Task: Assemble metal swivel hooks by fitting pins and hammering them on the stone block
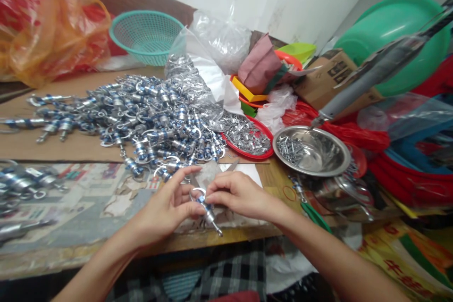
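Observation:
My left hand (169, 207) is over the front of the table, closed around a small silver-and-blue metal fitting (210, 217) with a curved metal loop at its top. The fitting is tilted, its narrow tip pointing down and to the right. From the other side, my right hand (238, 194) pinches at the loop end of the same fitting; its fingertips partly hide what they grip. Beyond my hands spreads a large heap of similar silver-and-blue fittings (148, 113) on cardboard. A pale block (208, 174) lies just behind my fingers.
A red tray (266, 150) carries many small metal parts. Right of it, a steel bowl (323, 163) contains metal pins, below a grey hand tool (371, 75). More fittings (24, 181) lie at left. A teal basket (146, 49), plastic bags and a green basin (396, 33) stand behind.

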Demonstrator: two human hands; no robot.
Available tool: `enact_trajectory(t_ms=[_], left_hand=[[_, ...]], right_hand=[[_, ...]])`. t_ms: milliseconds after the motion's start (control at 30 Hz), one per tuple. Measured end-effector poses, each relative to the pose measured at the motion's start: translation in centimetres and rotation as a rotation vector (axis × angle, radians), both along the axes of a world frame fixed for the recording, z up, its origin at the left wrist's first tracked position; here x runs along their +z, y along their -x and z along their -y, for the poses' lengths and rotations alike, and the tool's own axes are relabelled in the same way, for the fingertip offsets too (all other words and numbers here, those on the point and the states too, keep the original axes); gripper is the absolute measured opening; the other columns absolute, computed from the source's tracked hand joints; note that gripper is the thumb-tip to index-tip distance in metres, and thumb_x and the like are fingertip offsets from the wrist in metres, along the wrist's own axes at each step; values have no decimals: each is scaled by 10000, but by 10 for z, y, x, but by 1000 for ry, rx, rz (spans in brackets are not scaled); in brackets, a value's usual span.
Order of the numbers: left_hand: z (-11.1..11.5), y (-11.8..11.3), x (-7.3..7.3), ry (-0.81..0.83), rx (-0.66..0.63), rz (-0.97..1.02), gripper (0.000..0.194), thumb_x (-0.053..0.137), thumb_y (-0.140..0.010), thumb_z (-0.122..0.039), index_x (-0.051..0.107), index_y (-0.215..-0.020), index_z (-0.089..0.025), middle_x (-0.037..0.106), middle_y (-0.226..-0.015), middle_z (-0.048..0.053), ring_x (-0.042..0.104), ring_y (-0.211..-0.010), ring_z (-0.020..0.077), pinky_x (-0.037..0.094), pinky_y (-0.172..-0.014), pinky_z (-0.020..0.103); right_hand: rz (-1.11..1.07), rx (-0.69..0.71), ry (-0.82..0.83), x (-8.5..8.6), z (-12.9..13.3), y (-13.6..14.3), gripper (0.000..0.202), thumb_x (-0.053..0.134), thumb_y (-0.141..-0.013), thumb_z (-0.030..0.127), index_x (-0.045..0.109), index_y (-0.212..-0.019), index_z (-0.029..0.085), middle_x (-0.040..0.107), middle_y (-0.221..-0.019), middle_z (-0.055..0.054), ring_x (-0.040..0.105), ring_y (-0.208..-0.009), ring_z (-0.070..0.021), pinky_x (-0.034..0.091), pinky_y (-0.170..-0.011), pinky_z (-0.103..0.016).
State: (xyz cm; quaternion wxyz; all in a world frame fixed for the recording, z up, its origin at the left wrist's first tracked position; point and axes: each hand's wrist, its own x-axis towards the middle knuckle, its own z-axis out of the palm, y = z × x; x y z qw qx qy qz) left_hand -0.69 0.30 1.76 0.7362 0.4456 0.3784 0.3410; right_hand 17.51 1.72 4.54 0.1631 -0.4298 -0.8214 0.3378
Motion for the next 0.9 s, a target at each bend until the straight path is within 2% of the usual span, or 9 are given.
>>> enact_trajectory(t_ms=[100, 233, 367, 467, 533, 633, 700, 767, 900], left_hand=[[1, 0, 0, -12, -12, 2, 712, 688, -624, -181, 287, -1212, -200, 603, -702, -42, 620, -673, 156, 473, -636, 295], [0, 0, 0, 4, 6, 7, 711, 689, -617, -172, 308, -1217, -196, 608, -717, -37, 622, -678, 150, 476, -648, 292], [0, -1, 1, -10, 18, -32, 683, 679, -612, -179, 337, -1202, -214, 577, -713, -50, 603, -638, 137, 467, -625, 294], [0, -1, 1, -19, 16, -55, 673, 674, -609, -188, 348, -1196, -224, 565, -732, -47, 598, -630, 137, 466, -620, 304], [0, -1, 0, -12, 17, -51, 685, 678, -602, -186, 346, -1200, -223, 563, -731, -49, 597, -630, 135, 464, -619, 297], [0, -1, 0, -4, 23, -52, 687, 680, -601, -177, 346, -1200, -221, 565, -731, -53, 597, -637, 129, 461, -623, 288], [0, -1, 1, 3, 26, -52, 687, 682, -598, -172, 348, -1197, -220, 566, -731, -54, 596, -637, 128, 463, -628, 291], [1, 0, 1, 12, 28, -44, 697, 685, -595, -167, 344, -1200, -217, 569, -731, -53, 595, -634, 126, 465, -626, 288], [1, 0, 0, 11, 19, -13, 699, 677, -610, -164, 321, -1210, -211, 577, -721, -52, 594, -625, 124, 459, -607, 275]], right_hand=[[-13, -22, -142, -5, 2, 7, 92, 633, -786, 173, 719, -814, 189, 648, -699, 4, 573, -665, -113, 416, -625, -215], [-125, -86, -221, -11, 10, 14, 115, 626, -787, 153, 715, -843, 200, 645, -721, -7, 586, -701, -127, 448, -660, -235], [-284, -358, -342, -16, 16, -7, 121, 535, -846, 182, 656, -861, 187, 647, -821, -31, 596, -785, -146, 461, -714, -265], [-39, -521, -387, -24, 18, -44, 205, 596, -794, 249, 601, -989, 185, 629, -951, -68, 586, -884, -202, 455, -767, -329], [209, -520, -324, -33, 20, -68, 360, 639, -746, 272, 568, -1086, 181, 609, -1026, -92, 575, -947, -243, 444, -806, -372], [374, -493, -163, -41, 25, -88, 266, 564, -800, 280, 587, -1038, 165, 625, -958, -82, 602, -892, -237, 457, -779, -369], [338, -515, -157, -37, 31, -89, 191, 535, -822, 273, 591, -963, 158, 630, -902, -67, 613, -832, -220, 473, -740, -353], [244, -532, -231, -23, 40, -83, 170, 558, -814, 260, 575, -957, 171, 635, -917, -59, 616, -821, -209, 486, -723, -338], [28, -401, -519, 10, 63, -65, 336, 542, -842, 158, 519, -1162, 257, 639, -1050, -41, 613, -923, -176, 491, -786, -289]])
